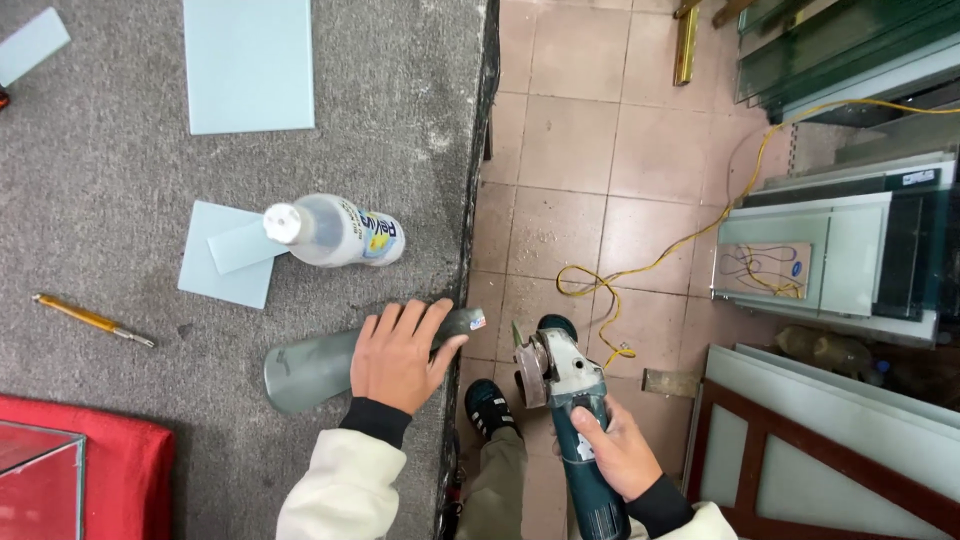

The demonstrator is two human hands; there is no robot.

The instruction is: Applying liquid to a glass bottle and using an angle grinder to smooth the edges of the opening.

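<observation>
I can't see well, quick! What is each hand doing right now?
Left hand: open, pressing flat on the grey glass piece.
Right hand: closed around the angle grinder.

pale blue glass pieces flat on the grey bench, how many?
3: large sheet top centre; small piece top-left corner, cut off by the frame; one under the plastic bottle. More may lie off-frame.

A glass-cutting workshop: a bench (120, 200) covered in grey felt carries cut pale glass panes (248, 62) near its far edge, large glass sheets (850, 45) lean over a tiled floor (570, 130), and an angle grinder (565, 385) is in use.
</observation>
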